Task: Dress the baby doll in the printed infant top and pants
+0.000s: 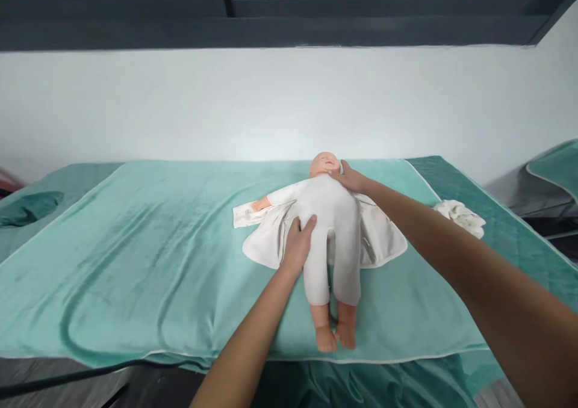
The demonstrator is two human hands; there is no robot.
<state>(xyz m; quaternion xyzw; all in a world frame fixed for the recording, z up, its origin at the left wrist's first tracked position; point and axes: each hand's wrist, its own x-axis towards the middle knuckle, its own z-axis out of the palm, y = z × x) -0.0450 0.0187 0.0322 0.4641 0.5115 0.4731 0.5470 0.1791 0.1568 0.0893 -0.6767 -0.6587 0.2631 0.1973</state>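
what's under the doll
White cloth flaps stick out from under the doll on both sides, lying on the green cover. The doll's body hides the middle, so whether the flaps join beneath it cannot be seen.

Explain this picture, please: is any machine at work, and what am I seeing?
No machine works here: these are a person's two bare hands, seen from a camera worn on the head, looking forward and down. A white-clad baby doll lies face up on a green cover, a white garment spread beneath it. The left hand touches the doll's side; the right hand is at its neck. How firmly they hold isn't clear. A crumpled white cloth lies off to the right.
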